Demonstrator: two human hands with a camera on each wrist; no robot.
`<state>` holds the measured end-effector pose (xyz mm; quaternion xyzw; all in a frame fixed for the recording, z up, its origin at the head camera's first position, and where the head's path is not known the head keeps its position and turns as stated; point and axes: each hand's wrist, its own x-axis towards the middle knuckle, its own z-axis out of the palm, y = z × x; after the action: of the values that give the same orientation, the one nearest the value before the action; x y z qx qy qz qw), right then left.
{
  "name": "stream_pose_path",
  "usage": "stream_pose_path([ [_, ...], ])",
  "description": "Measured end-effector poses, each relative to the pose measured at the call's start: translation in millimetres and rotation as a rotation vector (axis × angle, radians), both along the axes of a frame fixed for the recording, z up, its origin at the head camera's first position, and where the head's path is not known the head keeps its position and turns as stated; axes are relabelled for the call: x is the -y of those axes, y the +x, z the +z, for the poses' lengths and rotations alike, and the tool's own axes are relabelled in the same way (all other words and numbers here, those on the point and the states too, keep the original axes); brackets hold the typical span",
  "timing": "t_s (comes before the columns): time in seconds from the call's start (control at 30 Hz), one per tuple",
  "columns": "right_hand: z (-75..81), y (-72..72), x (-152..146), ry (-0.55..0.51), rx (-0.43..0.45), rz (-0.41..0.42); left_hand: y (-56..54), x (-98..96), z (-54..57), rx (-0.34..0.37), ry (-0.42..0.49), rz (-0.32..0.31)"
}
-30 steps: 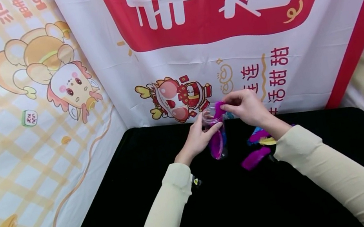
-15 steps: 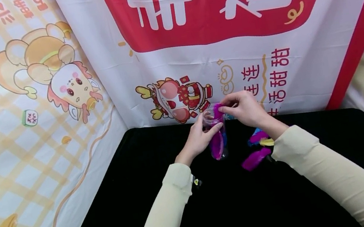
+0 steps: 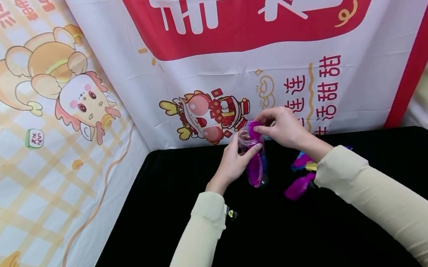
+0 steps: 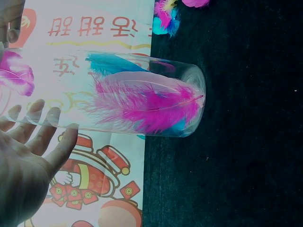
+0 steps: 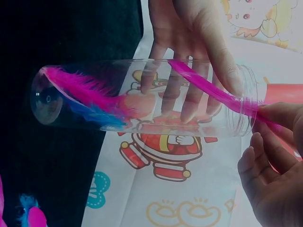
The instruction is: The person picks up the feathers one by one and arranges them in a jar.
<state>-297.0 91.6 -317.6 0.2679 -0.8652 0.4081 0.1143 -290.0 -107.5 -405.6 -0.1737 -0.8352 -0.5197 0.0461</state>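
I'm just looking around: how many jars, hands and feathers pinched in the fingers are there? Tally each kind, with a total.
Jars: 1, the clear jar
Hands: 2, left hand and right hand
Pinched feathers: 1, the magenta feather
Total: 4

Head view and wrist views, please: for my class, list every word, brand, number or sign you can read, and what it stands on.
"幸福": back cloth, white on red, sideways, partly cut off.
"连连": back cloth, sideways.
"活甜甜": back cloth, sideways.
Partly hidden characters beside these: unreadable.
Pale red characters, left cloth: upside down, too unclear to quote.
Green-edged tile printed there: sign too small.
Jar: no readable text.
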Motion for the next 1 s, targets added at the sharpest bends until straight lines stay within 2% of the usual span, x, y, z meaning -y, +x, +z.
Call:
stream_pose_path([
  [0.27, -0.8, -2.3, 2.5, 0.005, -0.003, 0.008, 1.5, -0.4, 0.0, 0.005, 0.005, -0.006],
  [0.5, -0.5, -3.1, 3.3, 0.009, 0.0, 0.007, 1.1, -1.2, 1.3, -0.019, -0.013, 0.006],
  [1.0, -0.1, -1.2, 6.3, 0.025, 0.045, 0.01, 3.3, -0.8, 2.6, -0.001, -0.015, 0.004],
])
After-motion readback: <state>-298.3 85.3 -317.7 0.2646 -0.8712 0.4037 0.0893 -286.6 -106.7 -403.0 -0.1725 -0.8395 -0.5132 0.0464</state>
